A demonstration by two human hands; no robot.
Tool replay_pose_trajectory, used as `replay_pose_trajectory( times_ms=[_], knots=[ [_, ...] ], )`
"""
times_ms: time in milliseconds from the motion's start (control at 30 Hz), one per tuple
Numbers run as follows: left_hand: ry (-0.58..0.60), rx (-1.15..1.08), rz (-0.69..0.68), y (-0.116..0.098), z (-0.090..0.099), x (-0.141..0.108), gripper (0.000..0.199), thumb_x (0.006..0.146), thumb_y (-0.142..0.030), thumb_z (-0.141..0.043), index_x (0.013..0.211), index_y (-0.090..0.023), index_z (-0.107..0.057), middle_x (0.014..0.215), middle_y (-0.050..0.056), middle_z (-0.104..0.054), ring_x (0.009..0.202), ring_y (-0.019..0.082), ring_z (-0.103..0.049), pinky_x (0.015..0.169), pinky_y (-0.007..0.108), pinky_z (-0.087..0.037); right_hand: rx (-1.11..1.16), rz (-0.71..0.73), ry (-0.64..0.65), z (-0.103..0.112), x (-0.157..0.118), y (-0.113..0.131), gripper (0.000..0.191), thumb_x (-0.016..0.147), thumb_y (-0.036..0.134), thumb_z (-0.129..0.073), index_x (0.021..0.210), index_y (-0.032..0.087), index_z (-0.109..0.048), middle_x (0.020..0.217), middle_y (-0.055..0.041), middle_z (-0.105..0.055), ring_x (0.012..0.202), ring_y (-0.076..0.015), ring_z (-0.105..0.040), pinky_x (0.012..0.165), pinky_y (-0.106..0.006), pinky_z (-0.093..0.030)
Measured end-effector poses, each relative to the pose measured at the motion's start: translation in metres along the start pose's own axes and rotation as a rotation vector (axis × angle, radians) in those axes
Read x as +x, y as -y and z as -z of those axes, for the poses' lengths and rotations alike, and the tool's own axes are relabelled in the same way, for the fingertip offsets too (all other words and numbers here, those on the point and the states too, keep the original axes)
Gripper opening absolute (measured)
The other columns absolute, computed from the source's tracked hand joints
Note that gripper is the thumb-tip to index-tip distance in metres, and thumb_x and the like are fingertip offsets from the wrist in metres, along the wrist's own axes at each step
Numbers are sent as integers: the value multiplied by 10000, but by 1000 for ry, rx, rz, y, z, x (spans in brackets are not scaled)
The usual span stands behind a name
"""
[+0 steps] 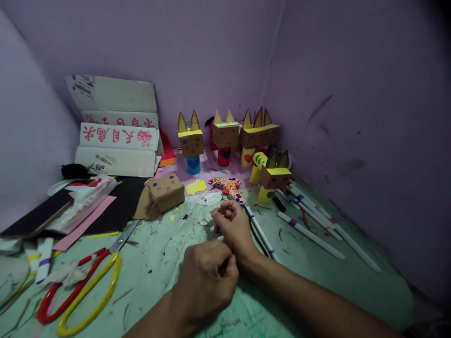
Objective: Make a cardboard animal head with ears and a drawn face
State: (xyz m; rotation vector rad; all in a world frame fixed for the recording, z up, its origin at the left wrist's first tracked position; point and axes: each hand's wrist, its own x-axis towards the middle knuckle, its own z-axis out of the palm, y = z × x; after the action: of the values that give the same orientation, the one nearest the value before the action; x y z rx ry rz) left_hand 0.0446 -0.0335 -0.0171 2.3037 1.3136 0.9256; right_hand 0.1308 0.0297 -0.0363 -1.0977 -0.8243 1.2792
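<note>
1. We take the patterned piece [228,184] as the landmark; it lies flat on the table [310,291], just beyond our hands. Its long axis slants from far left to near right.
2. Our right hand [237,230] is the nearer one: its curled fingers sit just in front of the landmark's near end. The fingers bend inward toward the thumb; we cannot tell whether they pinch anything thin.
3. Our left hand [207,272] is farther from the landmark, closer to us and a little left. It forms a loose fist; its contents are hidden, so we cannot confirm a hold.
4. A capped marker [262,234] starts near the landmark's near end and runs toward us, beside the right hand.
5. Left of the landmark, we find the yellow scrap [196,188], then the cardboard box [169,193].
6. Behind the landmark stands the blue-tube figure [193,164], offset left.
</note>
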Motion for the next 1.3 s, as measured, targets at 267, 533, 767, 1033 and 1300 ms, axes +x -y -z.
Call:
replay_pose_trajectory(
  times_ms=[267, 533, 767, 1033, 1300],
  knots=[
    [135, 65, -190, 1, 2, -5, 151, 700, -118, -520, 558, -169, -529, 532, 26, -565, 487, 136, -464, 482, 279, -258, 102, -79, 39, 0, 0, 11, 344, 545, 246, -691, 784, 212, -446, 497, 115, -523, 343, -60, -436, 363, -179, -345],
    [-63, -736, 387, 14, 29, 3, 53, 579, -178, -531, 543, -157, -564, 578, 16, -528, 561, 137, -443, 509, 257, -304, 147, -111, 86, 5, -1, 13, 354, 523, 223, -719, 768, 202, -464, 491, 112, -528, 340, -48, -431, 350, -159, -343],
    [-100, -1018, 581, 25, 19, 1, 176, 540, -245, -424, 399, -215, -323, 389, -62, -238, 396, 76, -161, 398, 257, -83, 116, -53, 115, 6, -1, 9, 314, 557, 215, -705, 762, 203, -468, 541, 103, -565, 350, -42, -434, 355, -159, -359],
    [-1, -1238, 726, 20, 29, 10, 321, 619, -354, -536, 458, -227, -289, 399, -100, -212, 317, 40, -141, 332, 216, -84, 65, 4, 159, 6, -5, 9, 273, 587, 220, -701, 723, 198, -466, 535, 101, -551, 360, -42, -433, 352, -153, -340],
    [-315, -992, 694, 31, 27, 12, 266, 561, -317, -721, 721, -164, -574, 529, -71, -496, 435, 46, -361, 412, 171, -248, 20, 21, 202, 6, -6, 9, 351, 583, 249, -722, 782, 217, -435, 607, 69, -607, 435, -68, -465, 385, -167, -376]
  ],
)
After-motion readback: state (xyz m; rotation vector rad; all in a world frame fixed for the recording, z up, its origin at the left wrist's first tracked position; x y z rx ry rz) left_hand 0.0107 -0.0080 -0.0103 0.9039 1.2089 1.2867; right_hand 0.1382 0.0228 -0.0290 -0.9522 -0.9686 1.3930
